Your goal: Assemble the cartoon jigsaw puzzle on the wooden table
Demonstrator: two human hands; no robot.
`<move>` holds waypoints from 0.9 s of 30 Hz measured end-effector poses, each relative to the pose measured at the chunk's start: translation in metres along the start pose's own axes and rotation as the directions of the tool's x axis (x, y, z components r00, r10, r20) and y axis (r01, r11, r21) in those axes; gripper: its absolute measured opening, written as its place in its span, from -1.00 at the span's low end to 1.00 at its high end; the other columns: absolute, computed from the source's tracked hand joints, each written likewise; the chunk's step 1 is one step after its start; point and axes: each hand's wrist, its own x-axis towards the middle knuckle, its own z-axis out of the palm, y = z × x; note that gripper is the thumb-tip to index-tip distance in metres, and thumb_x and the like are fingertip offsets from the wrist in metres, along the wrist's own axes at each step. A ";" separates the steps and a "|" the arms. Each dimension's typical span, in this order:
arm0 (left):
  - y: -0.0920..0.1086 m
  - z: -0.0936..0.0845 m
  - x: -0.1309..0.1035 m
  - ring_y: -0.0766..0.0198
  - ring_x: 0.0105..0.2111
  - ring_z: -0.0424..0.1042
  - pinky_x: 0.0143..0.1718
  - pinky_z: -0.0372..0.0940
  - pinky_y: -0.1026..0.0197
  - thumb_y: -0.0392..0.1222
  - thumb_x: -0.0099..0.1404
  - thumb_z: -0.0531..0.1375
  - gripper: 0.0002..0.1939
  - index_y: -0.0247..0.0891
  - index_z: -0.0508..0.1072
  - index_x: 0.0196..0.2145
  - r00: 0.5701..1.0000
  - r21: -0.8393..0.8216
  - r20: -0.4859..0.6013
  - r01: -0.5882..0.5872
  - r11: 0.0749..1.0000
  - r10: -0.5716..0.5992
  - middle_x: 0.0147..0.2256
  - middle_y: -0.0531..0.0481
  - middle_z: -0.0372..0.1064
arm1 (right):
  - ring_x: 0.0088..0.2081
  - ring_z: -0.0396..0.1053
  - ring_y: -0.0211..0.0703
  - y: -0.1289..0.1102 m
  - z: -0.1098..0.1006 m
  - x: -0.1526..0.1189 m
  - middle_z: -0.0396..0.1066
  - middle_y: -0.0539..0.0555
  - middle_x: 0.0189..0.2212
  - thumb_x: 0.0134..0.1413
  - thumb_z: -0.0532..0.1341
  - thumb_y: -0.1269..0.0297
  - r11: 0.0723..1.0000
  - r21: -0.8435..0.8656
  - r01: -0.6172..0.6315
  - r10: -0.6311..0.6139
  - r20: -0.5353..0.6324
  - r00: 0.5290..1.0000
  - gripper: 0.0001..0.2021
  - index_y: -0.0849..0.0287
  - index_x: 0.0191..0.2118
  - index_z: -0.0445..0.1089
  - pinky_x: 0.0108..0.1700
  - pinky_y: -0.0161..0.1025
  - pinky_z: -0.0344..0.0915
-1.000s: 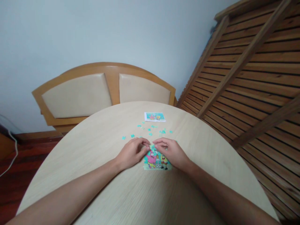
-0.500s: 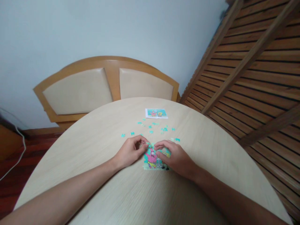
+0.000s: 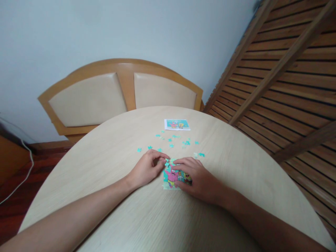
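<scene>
Showing pink on turquoise, the puzzle [image 3: 171, 177] lies partly covered

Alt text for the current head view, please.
Left hand holds a small teal jigsaw piece at a partly assembled cartoon puzzle; right hand rests over it. Loose teal pieces and a printed picture card lie beyond.

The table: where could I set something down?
Bare table lies left of the loose pieces, beyond the left forearm; right of them, beyond the right forearm; and between the forearms, nearer than the puzzle. Crowded: from the puzzle and right hand up to the card.
</scene>
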 end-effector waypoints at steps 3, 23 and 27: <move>0.000 0.000 -0.002 0.08 -0.14 0.42 -0.05 0.31 0.02 -0.17 0.37 0.13 -0.76 -0.16 0.61 -0.16 1.000 0.087 0.007 -0.028 0.996 0.027 -0.27 -0.08 0.53 | 0.12 0.31 0.08 0.002 0.000 -0.001 0.42 0.18 0.10 0.21 0.29 0.11 1.000 -0.013 0.002 -0.002 0.010 1.000 -0.66 0.08 0.06 0.45 0.15 0.05 0.22; 0.000 -0.005 -0.004 0.10 -0.15 0.40 -0.01 0.24 0.01 -0.28 0.34 0.18 -0.79 -0.13 0.61 -0.16 0.987 0.208 0.074 -0.155 0.966 0.142 -0.29 -0.03 0.53 | 0.11 0.33 0.06 0.002 0.000 -0.002 0.43 0.19 0.08 0.25 0.25 0.09 0.999 -0.031 0.014 -0.014 0.008 1.000 -0.65 0.09 0.08 0.45 0.14 0.04 0.22; -0.003 -0.004 -0.003 0.09 -0.13 0.40 0.01 0.23 0.00 -0.28 0.34 0.19 -0.78 -0.13 0.61 -0.13 0.984 0.236 0.085 -0.174 0.956 0.158 -0.25 -0.04 0.54 | 0.10 0.33 0.06 -0.001 0.000 -0.002 0.43 0.19 0.08 0.28 0.22 0.11 0.998 -0.064 0.027 -0.027 0.003 1.000 -0.67 0.07 0.09 0.46 0.12 0.03 0.22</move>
